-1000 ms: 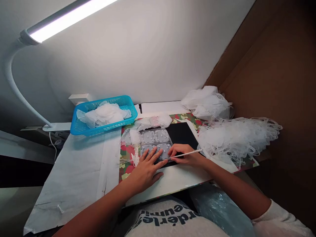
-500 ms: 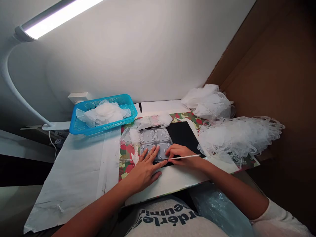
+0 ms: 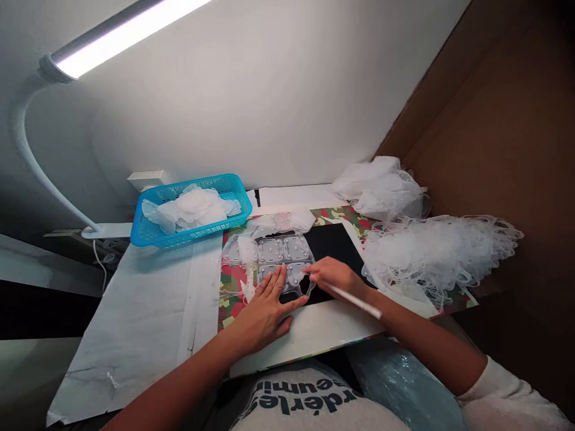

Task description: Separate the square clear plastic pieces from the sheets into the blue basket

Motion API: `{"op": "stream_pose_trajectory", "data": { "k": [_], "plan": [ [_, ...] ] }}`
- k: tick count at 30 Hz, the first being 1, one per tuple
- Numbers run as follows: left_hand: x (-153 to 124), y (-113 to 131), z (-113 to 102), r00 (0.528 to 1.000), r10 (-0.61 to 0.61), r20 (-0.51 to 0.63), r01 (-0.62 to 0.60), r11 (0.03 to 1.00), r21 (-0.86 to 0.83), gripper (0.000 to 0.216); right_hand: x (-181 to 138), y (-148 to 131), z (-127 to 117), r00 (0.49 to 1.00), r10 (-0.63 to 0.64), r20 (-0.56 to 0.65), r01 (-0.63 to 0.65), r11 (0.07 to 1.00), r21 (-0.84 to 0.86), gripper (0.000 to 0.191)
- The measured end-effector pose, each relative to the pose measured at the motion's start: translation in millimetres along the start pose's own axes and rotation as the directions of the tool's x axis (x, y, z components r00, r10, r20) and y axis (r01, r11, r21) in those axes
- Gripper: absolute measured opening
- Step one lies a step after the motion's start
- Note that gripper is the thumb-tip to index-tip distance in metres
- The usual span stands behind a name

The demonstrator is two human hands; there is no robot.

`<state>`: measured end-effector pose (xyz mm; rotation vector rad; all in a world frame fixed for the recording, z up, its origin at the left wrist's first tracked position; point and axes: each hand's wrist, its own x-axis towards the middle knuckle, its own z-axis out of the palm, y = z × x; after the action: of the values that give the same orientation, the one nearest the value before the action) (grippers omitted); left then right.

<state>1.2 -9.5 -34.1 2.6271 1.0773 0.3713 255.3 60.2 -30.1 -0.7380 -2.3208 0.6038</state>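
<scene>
I saw a molded clear plastic sheet point(image 3: 272, 249) beneath a flat, spread left hand point(image 3: 268, 308).
The right hand point(image 3: 340, 277) gripped a slim white stick point(image 3: 360, 303) by the sheet's edge.

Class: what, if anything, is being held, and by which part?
The right hand grips a white stick near its far end; the left hand lies spread, gripping nothing.

The left hand point(image 3: 265, 308) lies flat, fingers spread, on a clear moulded sheet point(image 3: 271, 249), while the right hand point(image 3: 339, 278) grips a thin white stick point(image 3: 359, 303) at the sheet's near right corner. A black mat point(image 3: 335, 245) shows to the sheet's right. On the bench point(image 3: 139, 311), a blue basket point(image 3: 197, 238) holds white gauzy pieces point(image 3: 197, 206); a stringy white heap point(image 3: 440, 251) lies at right, a crumpled bundle point(image 3: 381, 185) behind it, and a lit lamp point(image 3: 130, 37) hangs above
</scene>
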Motion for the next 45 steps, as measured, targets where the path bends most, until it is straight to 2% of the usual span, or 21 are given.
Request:
{"op": "stream_pose_trajectory", "data": {
  "k": [1, 2, 4, 6, 7, 8, 10, 12, 14, 15, 16, 17, 19, 20, 21, 23, 27, 35, 42, 45],
  "plan": [
    [0, 1, -1, 1.000, -0.003, 0.001, 0.003, 1.000, -0.002, 0.061, 3, 5, -4, 0.980, 0.147, -0.137, -0.143, 0.989, 0.040, 0.015],
    [0, 1, -2, 1.000, -0.004, 0.003, 0.004, 1.000, -0.004, 0.062, 5, 12, -10, 0.914, 0.299, -0.275, -0.281, 0.954, 0.105, 0.016],
    [1, 2, -5, 1.000, -0.002, 0.014, 0.003, 1.000, -0.005, 0.063, 7, 29, -21, 0.704, 0.537, -0.465, -0.440, 0.843, 0.308, 0.022],
    [0, 3, -6, 0.999, -0.008, 0.034, 0.008, 1.000, -0.011, 0.065, 4, 44, -30, 0.529, 0.684, -0.502, -0.418, 0.725, 0.547, 0.032],
    [-1, 3, -6, 0.999, -0.013, 0.045, 0.014, 1.000, -0.018, 0.065, 1, 48, -35, 0.476, 0.741, -0.474, -0.377, 0.659, 0.651, 0.036],
    [-3, 3, -6, 0.998, -0.014, 0.055, 0.016, 0.999, -0.032, 0.065, -2, 49, -38, 0.449, 0.784, -0.429, -0.338, 0.593, 0.731, 0.039],
    [-4, 3, -5, 0.998, -0.013, 0.064, 0.019, 0.996, -0.082, 0.061, -8, 42, -44, 0.458, 0.831, -0.316, -0.291, 0.476, 0.830, 0.040],
    [-2, 4, -6, 0.999, -0.043, 0.032, 0.049, 0.980, -0.195, 0.049, -11, 25, -46, 0.508, 0.837, -0.203, -0.276, 0.381, 0.882, 0.039],
    [5, 7, -9, 0.988, -0.154, -0.025, 0.128, 0.888, -0.441, 0.045, -10, 1, -42, 0.567, 0.819, -0.087, -0.277, 0.289, 0.916, 0.036],
    [10, 9, -12, 0.972, -0.233, -0.029, 0.167, 0.773, -0.612, 0.048, -8, -10, -39, 0.596, 0.802, -0.031, -0.281, 0.244, 0.928, 0.035],
    [16, 10, -16, 0.953, -0.304, 0.005, 0.194, 0.595, -0.780, 0.053, -6, -21, -35, 0.624, 0.781, 0.023, -0.285, 0.200, 0.937, 0.033],
    [22, 12, -20, 0.936, -0.344, 0.075, 0.208, 0.368, -0.906, 0.058, -4, -30, -30, 0.647, 0.759, 0.074, -0.294, 0.159, 0.943, 0.032],
    [31, 13, -28, 0.921, -0.308, 0.238, 0.220, -0.090, -0.971, 0.065, 1, -45, -20, 0.670, 0.728, 0.149, -0.314, 0.095, 0.945, 0.031],
    [34, 14, -32, 0.919, -0.268, 0.289, 0.221, -0.257, -0.941, 0.067, 2, -49, -15, 0.670, 0.722, 0.172, -0.323, 0.075, 0.943, 0.031],
    [36, 14, -35, 0.918, -0.238, 0.318, 0.215, -0.375, -0.902, 0.067, 2, -53, -12, 0.668, 0.720, 0.188, -0.332, 0.062, 0.941, 0.031],
    [35, 14, -40, 0.916, -0.229, 0.330, 0.179, -0.502, -0.846, 0.062, 2, -56, -8, 0.666, 0.718, 0.203, -0.342, 0.051, 0.938, 0.031],
    [28, 13, -42, 0.919, -0.217, 0.329, 0.150, -0.580, -0.801, 0.058, -3, -60, -9, 0.677, 0.707, 0.206, -0.339, 0.051, 0.939, 0.028],
    [24, 13, -39, 0.944, -0.128, 0.305, 0.158, -0.634, -0.757, 0.061, -6, -68, -14, 0.679, 0.706, 0.203, -0.347, 0.065, 0.935, 0.027],
    [23, 15, -41, 0.953, -0.104, 0.285, 0.156, -0.639, -0.754, 0.062, -8, -66, -13, 0.673, 0.706, 0.220, -0.365, 0.059, 0.929, 0.027],
    [21, 15, -40, 0.958, -0.115, 0.264, 0.144, -0.603, -0.785, 0.056, -8, -66, -12, 0.680, 0.705, 0.204, -0.374, 0.094, 0.923, 0.027]
  ]
}}
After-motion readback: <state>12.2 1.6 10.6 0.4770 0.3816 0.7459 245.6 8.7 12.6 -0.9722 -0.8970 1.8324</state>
